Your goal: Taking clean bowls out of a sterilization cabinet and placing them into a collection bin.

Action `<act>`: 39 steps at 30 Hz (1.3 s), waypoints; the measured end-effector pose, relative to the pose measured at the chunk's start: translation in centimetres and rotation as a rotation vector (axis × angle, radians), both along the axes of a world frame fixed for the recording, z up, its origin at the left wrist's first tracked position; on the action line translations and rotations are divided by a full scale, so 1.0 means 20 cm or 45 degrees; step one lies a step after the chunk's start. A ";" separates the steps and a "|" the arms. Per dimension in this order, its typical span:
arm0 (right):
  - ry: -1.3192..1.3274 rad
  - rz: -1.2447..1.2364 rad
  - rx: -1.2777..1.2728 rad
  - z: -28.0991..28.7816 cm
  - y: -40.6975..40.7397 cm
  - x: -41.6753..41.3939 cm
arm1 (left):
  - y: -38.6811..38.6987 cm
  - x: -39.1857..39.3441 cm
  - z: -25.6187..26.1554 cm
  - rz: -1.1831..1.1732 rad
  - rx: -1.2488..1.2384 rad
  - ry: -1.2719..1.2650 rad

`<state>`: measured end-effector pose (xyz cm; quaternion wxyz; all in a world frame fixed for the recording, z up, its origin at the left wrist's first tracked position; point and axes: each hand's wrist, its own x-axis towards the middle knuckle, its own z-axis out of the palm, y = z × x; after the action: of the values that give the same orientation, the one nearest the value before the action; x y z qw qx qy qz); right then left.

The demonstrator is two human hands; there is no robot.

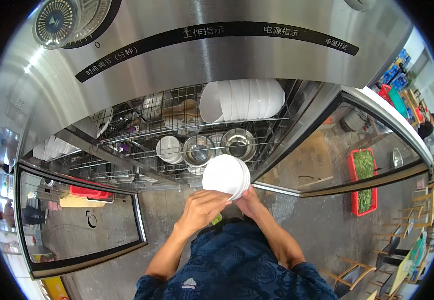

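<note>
Both my hands hold a short stack of white bowls (222, 176) in front of an open steel cabinet. My left hand (204, 206) has its fingers on the near rim, and my right hand (250, 201) grips the stack from below at its right side. Beyond it, on a lower wire shelf, are steel bowls (199, 150) and a smaller white bowl stack (169, 149). A row of large white bowls (252, 99) lies on its side, nested, on the upper wire rack (145, 131).
Glass doors stand open at the left (82, 221) and right (382, 150). A red crate of green vegetables (363, 182) is on the floor beyond the right door. Wooden chairs (352, 275) stand at the lower right. The cabinet's steel front panel (239, 60) overhangs the racks.
</note>
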<state>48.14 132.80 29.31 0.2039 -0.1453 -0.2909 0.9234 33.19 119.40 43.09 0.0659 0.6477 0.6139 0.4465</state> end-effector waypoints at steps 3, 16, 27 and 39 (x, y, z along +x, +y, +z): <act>-0.011 -0.026 0.019 0.00 0.00 0.00 | 0.00 0.00 0.01 -0.010 -0.047 -0.020; 0.018 -0.017 -0.040 0.01 0.02 0.03 | 0.05 0.03 0.02 -0.006 -0.098 0.011; -0.047 -0.056 0.019 0.07 0.02 0.02 | 0.04 0.02 -0.01 -0.028 -0.129 0.022; 0.027 0.010 -0.117 -0.06 0.02 0.04 | 0.08 0.01 0.17 -0.064 -0.190 0.056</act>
<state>48.98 133.21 28.07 0.1966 -0.1435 -0.2467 0.9380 33.40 121.06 46.40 0.1117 0.6657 0.6304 0.3833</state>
